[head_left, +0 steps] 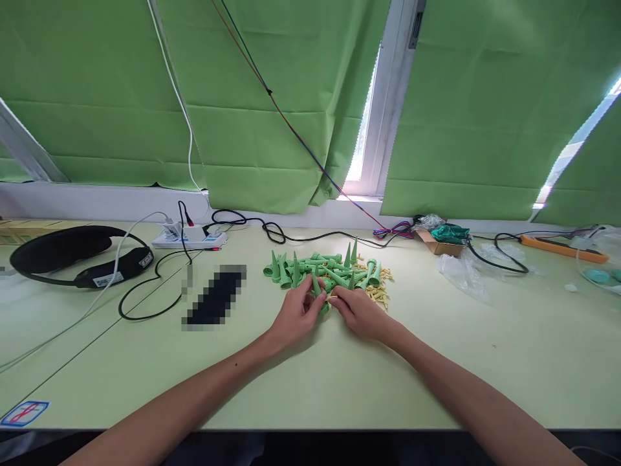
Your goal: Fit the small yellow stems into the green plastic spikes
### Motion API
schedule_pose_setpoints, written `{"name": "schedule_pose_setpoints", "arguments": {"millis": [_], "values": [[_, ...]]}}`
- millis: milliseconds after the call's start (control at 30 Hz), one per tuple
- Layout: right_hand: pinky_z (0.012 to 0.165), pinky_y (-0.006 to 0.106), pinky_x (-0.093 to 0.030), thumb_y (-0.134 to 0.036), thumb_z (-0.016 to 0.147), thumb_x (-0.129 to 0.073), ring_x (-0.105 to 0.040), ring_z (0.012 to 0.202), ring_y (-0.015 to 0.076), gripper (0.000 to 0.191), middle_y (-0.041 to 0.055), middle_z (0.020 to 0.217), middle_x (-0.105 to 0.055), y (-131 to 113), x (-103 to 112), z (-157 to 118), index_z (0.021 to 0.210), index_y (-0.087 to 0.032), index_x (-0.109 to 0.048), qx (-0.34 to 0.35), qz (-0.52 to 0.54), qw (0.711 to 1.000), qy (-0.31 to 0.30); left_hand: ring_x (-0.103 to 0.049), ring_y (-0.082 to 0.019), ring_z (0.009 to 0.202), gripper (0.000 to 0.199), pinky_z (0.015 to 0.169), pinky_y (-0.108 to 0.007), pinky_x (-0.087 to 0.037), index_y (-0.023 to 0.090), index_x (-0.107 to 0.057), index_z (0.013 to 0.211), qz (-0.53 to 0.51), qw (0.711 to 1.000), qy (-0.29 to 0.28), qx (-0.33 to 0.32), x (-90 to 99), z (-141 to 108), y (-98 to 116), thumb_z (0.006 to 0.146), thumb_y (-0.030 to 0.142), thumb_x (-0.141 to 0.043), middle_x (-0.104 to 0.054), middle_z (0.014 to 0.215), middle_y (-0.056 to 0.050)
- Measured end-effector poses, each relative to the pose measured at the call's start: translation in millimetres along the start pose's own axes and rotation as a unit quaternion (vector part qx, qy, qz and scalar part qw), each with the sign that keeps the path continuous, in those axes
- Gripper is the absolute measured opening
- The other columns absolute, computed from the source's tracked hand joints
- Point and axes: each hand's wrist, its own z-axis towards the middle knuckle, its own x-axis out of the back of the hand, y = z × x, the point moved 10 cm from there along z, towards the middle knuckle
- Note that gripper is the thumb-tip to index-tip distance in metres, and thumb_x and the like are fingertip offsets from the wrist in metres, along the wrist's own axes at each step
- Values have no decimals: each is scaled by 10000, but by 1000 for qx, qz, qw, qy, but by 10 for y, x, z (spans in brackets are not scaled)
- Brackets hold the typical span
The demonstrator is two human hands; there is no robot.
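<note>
My left hand point(301, 307) is closed around a green plastic cone point(316, 285), its narrow tip pointing up. Close beside it, my right hand point(358, 312) pinches a small tan peg-like piece point(332, 298), held near the cone's side; whether the two touch I cannot tell. Just beyond both hands lies a heap of similar green cones point(310, 264), some standing upright and others on their sides. To the right of that heap, and partly under it, small tan pieces point(381, 291) are spread in a pile.
A dark pixelated object point(216, 298) lies left of my hands. Farther left are a black neckband-like device point(116, 268) and a power strip point(187, 238) with cables. At the back right stand a small cardboard box point(439, 244), a plastic bag point(463, 275) and an orange tool point(563, 249).
</note>
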Motion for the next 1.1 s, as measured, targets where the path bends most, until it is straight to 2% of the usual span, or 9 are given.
{"name": "schedule_pose_setpoints", "arguments": {"millis": [133, 300, 467, 767, 1100], "values": [[555, 273, -293, -351, 1029, -334, -447, 554, 151, 256, -11, 651, -521, -12, 5, 1, 840, -231, -459, -3, 6, 1000, 3, -445, -78, 530, 189, 477, -206, -328, 198, -501, 963, 0, 1000, 6, 0, 16, 4, 15, 940, 386, -505, -508, 756, 30], [559, 267, -289, -365, 1032, -327, -449, 549, 155, 209, -27, 633, -505, -14, 30, -1, 948, -238, -470, -11, 28, 999, 20, -446, -67, 511, 204, 462, -208, -343, 192, -509, 951, -14, 999, 35, 5, 92, 28, 25, 929, 395, -522, -556, 827, 7], [559, 264, -292, -347, 1027, -334, -436, 554, 148, 217, -27, 649, -502, -9, 61, 3, 880, -236, -449, -17, 35, 999, 34, -432, -68, 507, 200, 459, -204, -329, 193, -513, 962, -7, 1000, 29, -2, 88, 19, 53, 927, 389, -526, -551, 791, 12], [550, 269, -287, -339, 1023, -322, -416, 540, 143, 265, -22, 646, -486, -11, 54, -4, 795, -229, -400, -21, 21, 999, 23, -441, -85, 515, 195, 461, -203, -311, 196, -512, 964, -1, 1000, 5, -5, 26, 0, 56, 926, 387, -525, -497, 691, 38], [548, 276, -293, -319, 1014, -336, -398, 528, 136, 308, -22, 616, -476, -7, 60, -1, 722, -225, -354, -14, 20, 1000, 19, -435, -94, 522, 213, 470, -210, -290, 191, -517, 967, 4, 1000, -4, -9, 24, 3, 67, 926, 400, -519, -511, 677, 31]]}}
